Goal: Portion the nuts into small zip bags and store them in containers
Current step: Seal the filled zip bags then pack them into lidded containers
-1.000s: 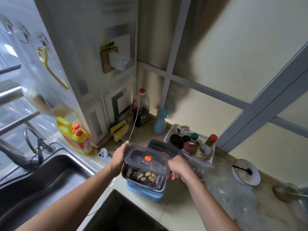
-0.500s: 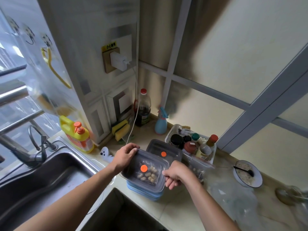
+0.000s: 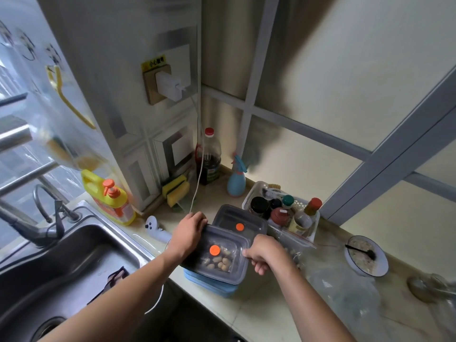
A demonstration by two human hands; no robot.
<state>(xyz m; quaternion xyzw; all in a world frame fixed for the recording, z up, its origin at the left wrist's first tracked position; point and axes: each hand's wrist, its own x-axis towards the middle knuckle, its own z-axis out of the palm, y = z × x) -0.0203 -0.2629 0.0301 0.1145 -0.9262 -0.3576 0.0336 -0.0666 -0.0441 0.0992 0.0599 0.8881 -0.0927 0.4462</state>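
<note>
I see the grey container (image 3: 217, 255) on the counter's front edge, stacked on a blue container (image 3: 209, 283), its clear lid (image 3: 222, 253) with an orange dot laid over it and a zip bag of nuts (image 3: 218, 260) visible through the lid. My left hand (image 3: 188, 234) curls its fingers over the lid's far left corner and grips it; my right hand (image 3: 262, 251) pinches the lid's right edge, thumb on top and fingers curled beneath. Just beyond my left fingertips sits a second grey container (image 3: 238, 222), lid on, touching the first at its far edge. Past my right fingers stands a white basket (image 3: 255, 193) crowded with condiment jars and bottles, and clear plastic bags (image 3: 345, 287) lie loose on the counter to the right of that hand. Further right sits a bowl (image 3: 366, 255) with a dark spoon in it. Beyond my left fingers a white cable (image 3: 198, 178) hangs from a wall charger (image 3: 169, 86), with a dark sauce bottle (image 3: 208, 157), a blue spray bottle (image 3: 236, 178) and yellow sponges (image 3: 176, 191) in the corner. To the left are a yellow detergent bottle (image 3: 108, 199), a steel sink (image 3: 61, 262) and its tap (image 3: 29, 225). The pale tiled countertop (image 3: 259, 309) meets cream wall panels with grey frames.
</note>
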